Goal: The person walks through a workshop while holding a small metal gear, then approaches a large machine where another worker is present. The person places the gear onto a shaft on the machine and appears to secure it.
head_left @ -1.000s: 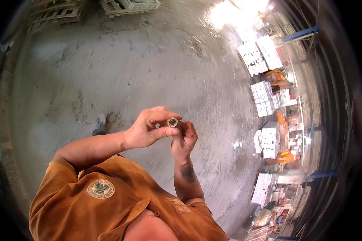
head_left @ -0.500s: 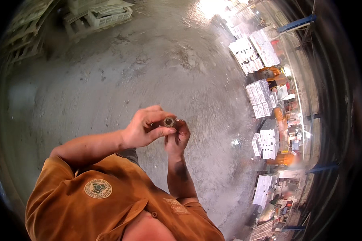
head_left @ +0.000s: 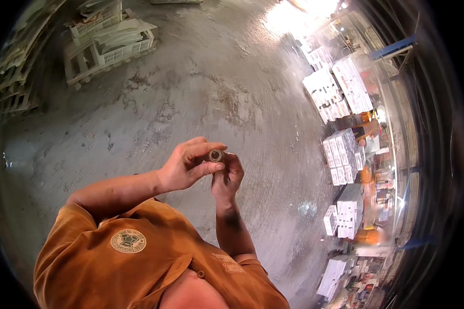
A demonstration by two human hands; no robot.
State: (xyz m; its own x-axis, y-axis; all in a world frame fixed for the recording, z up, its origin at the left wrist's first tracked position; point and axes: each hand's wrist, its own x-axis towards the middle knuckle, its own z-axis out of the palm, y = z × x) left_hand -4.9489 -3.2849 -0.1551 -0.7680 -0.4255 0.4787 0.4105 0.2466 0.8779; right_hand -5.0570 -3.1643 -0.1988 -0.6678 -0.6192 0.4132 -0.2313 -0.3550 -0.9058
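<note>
Between the thumb and forefinger of my left hand (head_left: 188, 164) is a small dark metal gear (head_left: 216, 155) with teeth round its rim and a dark centre. Its end faces up toward me, so its length is hidden. My right hand (head_left: 229, 177) is closed up against it from the other side, with curled fingers that seem to grip it from below and behind. Both hands are held together in front of my orange shirt, above the grey floor.
Wet-looking grey floor (head_left: 154, 118) spreads ahead. White plastic crates (head_left: 126, 51) on a pallet stand at the far left, near a stack of pallets (head_left: 10, 92). Along the right are stacks of white boxes (head_left: 340, 154), cluttered benches and people in orange (head_left: 367, 237).
The view has shifted: the crates and pallets show more fully, and the box stacks sit lower in the picture. My hands keep nearly the same hold on the gear.
</note>
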